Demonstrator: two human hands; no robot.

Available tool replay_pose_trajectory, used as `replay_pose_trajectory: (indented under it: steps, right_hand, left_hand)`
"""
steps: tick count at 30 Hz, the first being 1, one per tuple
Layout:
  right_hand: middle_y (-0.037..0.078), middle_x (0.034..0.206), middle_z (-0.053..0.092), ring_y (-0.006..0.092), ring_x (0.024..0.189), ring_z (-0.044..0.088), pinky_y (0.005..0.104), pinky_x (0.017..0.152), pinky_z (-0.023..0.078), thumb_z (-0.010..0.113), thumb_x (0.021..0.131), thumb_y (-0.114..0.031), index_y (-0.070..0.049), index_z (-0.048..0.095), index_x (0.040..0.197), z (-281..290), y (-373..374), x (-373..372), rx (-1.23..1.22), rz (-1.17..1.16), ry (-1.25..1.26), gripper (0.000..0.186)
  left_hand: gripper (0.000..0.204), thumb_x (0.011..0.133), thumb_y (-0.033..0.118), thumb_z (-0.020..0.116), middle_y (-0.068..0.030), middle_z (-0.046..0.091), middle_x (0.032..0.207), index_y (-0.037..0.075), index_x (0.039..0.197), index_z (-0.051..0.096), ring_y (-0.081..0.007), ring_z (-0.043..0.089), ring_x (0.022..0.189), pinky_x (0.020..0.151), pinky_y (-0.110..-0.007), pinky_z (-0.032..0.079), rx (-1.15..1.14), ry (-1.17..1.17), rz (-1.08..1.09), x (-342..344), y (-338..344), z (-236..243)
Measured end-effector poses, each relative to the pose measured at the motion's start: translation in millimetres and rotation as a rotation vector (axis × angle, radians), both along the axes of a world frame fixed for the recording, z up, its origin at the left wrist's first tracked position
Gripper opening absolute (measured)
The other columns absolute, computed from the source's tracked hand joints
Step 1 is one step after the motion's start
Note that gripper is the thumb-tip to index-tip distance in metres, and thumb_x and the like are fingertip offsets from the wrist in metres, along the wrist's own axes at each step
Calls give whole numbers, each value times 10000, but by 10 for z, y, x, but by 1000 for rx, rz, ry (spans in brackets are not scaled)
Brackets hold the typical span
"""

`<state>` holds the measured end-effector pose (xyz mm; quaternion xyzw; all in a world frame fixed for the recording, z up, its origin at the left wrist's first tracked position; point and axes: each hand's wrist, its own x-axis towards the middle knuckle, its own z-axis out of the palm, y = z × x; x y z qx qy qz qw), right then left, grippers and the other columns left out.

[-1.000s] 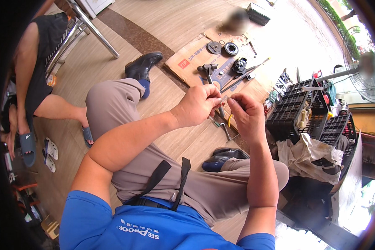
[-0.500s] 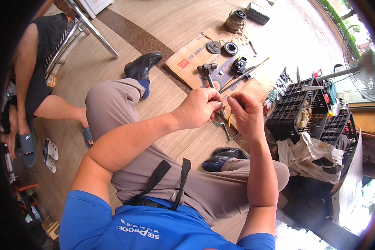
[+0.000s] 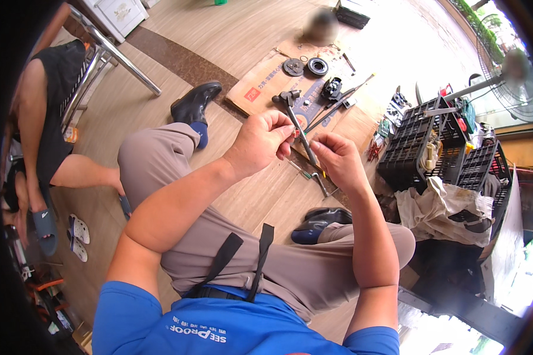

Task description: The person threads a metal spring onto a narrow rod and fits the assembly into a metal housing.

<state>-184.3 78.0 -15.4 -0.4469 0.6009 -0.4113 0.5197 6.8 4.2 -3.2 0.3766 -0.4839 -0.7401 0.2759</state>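
Note:
Both my hands are raised over the floor in front of my knees. My left hand (image 3: 259, 142) is closed in a pinch, with a small red piece (image 3: 295, 134) at its fingertips; its kind is too small to tell. My right hand (image 3: 337, 161) faces it, thumb and fingers pressed together; whatever it may hold is hidden. Between and beyond the hands lies a hammer (image 3: 300, 127), its dark head on a flattened cardboard sheet (image 3: 243, 97). Close to the right fingertips, beyond them, a green-handled tool (image 3: 306, 174) rests on the floor tiles.
Round motor-like parts, a dark disc (image 3: 293, 67) and a ring (image 3: 318, 66), lie on the cardboard beside a black housing (image 3: 333, 89). Black crates (image 3: 408, 148) of tools and a fan (image 3: 518, 89) stand at right. Another person's leg (image 3: 83, 170) is at left, near a metal-legged chair (image 3: 124, 62).
My hands have drawn apart, the left one moving left, so more of the hammer handle shows between them. The whole view has shifted slightly.

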Motion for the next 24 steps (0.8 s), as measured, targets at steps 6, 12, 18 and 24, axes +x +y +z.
replay_pose_trajectory:
  steps: [6,12,18,24]
  right_hand:
    - [-38,699,571,37,573,499,208,507,391,627,918,-113,0,648,1016,61,48,34,63,-29,191,151]
    - [58,947,652,93,700,611,227,595,489,577,939,-59,19,557,1222,68,65,239,-86,-82,-212,295]
    - [13,728,605,75,622,575,219,570,477,594,941,-94,23,610,962,12,47,281,-22,-68,-211,119]
    - [-11,680,580,46,577,526,211,527,446,604,934,-102,14,621,927,82,72,302,-30,-59,-90,117]
  left_hand:
    - [99,969,79,531,-22,591,740,7,924,582,-77,560,588,536,-230,483,-56,-79,3,-58,46,-2]
    - [87,964,73,540,-15,583,726,7,925,581,-68,552,587,534,-225,481,-104,-129,-26,-86,100,17]
    - [85,963,68,537,-13,583,724,8,922,580,-64,551,591,534,-223,484,-84,-90,-8,-70,77,-9]
    - [89,963,64,535,-18,587,726,6,914,581,-66,548,586,530,-228,483,-91,-107,1,-86,86,-19]
